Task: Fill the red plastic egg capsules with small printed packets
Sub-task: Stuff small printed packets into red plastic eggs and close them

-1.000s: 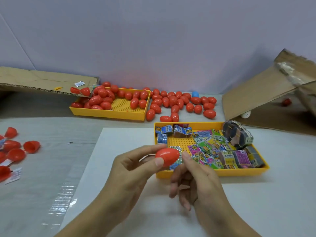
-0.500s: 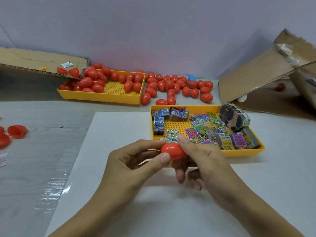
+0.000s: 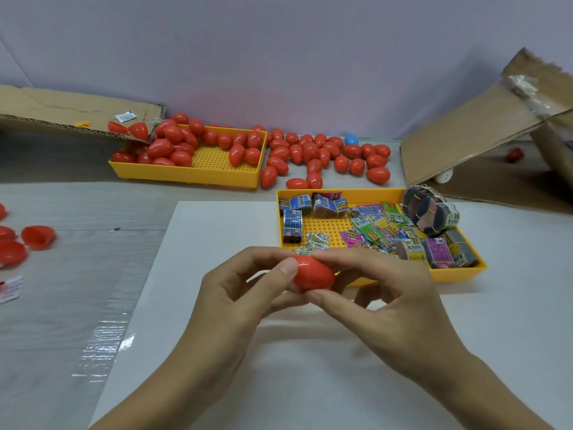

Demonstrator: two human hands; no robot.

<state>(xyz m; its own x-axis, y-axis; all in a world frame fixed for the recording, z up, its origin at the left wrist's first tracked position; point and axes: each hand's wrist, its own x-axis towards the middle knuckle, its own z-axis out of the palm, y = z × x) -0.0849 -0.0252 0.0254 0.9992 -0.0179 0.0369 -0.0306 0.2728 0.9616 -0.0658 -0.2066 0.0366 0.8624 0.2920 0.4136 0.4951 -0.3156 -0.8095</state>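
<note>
A closed red egg capsule [image 3: 313, 274] hangs above the white sheet, just in front of the near yellow tray [image 3: 459, 274]. My left hand [image 3: 242, 302] pinches its left end with thumb and fingers. My right hand [image 3: 381, 302] grips its right end between forefinger and thumb. That tray holds several small printed packets [image 3: 375, 228] and banded bundles [image 3: 431, 209]. Behind it lie many closed red eggs [image 3: 310, 153] on the table, and more sit in a far yellow tray [image 3: 186, 173].
Open red capsule halves [image 3: 37, 237] lie at the left edge on clear film. Flat cardboard [image 3: 62, 110] lies at the back left, and an open cardboard box [image 3: 483, 125] stands at the right. A blue egg [image 3: 351, 139] sits among the red ones.
My right hand came up from below the egg and took hold of its right end. Both hands now hold it together, slightly lower and nearer to me.
</note>
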